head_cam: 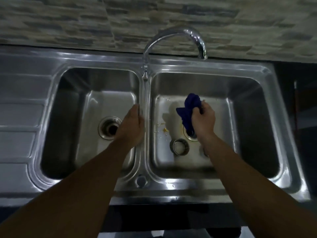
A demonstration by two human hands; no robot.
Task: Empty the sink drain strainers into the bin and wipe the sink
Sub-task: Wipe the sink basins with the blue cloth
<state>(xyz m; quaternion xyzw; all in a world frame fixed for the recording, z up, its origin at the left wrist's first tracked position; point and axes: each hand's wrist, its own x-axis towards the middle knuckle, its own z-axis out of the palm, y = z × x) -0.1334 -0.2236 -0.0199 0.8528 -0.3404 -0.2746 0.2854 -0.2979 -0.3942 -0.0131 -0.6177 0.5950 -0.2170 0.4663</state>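
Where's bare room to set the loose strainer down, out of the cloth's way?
Left basin floor, behind its open drain, is bare; so is the ribbed drainboard left of it. Right basin is crowded: strainer, yellow scraps, and the right hand gripping the blue cloth over its drain.

Grey stone-pattern wall tiles (68, 23) behind a dark countertop (294, 71), dim light.

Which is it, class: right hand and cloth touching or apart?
Touching: the head view shows the right hand gripping the bunched cloth.
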